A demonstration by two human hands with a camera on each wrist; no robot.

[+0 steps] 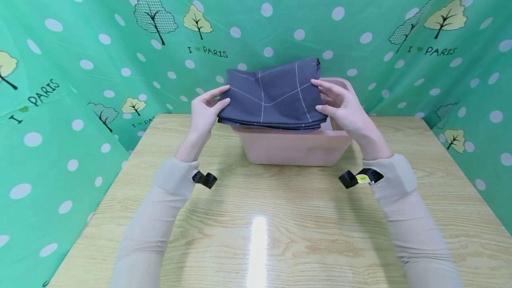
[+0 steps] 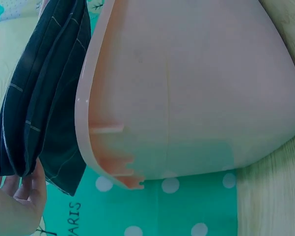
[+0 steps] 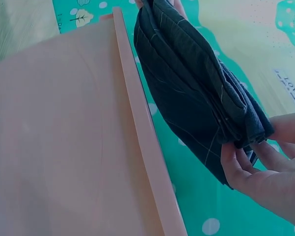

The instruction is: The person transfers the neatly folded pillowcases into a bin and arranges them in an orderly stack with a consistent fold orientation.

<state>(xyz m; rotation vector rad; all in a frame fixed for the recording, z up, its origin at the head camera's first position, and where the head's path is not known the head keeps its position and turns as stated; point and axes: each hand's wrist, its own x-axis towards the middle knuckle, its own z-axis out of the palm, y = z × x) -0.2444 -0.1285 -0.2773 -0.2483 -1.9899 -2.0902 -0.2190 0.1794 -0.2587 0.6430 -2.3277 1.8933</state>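
Observation:
A folded dark blue cloth (image 1: 276, 94) with thin white check lines hangs between both hands over a pink plastic bin (image 1: 294, 148). My left hand (image 1: 205, 112) pinches its left end between thumb and fingers. On the right end, my right hand (image 1: 345, 106) grips the cloth the same way. Seen from the left wrist, several layers of the folded cloth (image 2: 44, 93) lie beside the rim of the bin (image 2: 83, 105). The right wrist view shows the bundle (image 3: 191, 83) just above the bin's edge (image 3: 142, 123), its layers stacked. Most of the bin's inside is hidden behind the cloth.
The bin stands near the back edge of a light wooden table (image 1: 304, 230). Behind and at the sides hangs a green curtain (image 1: 280, 21) with white dots and trees. Black wrist cameras sit on the left sleeve (image 1: 176, 179) and right sleeve (image 1: 394, 177).

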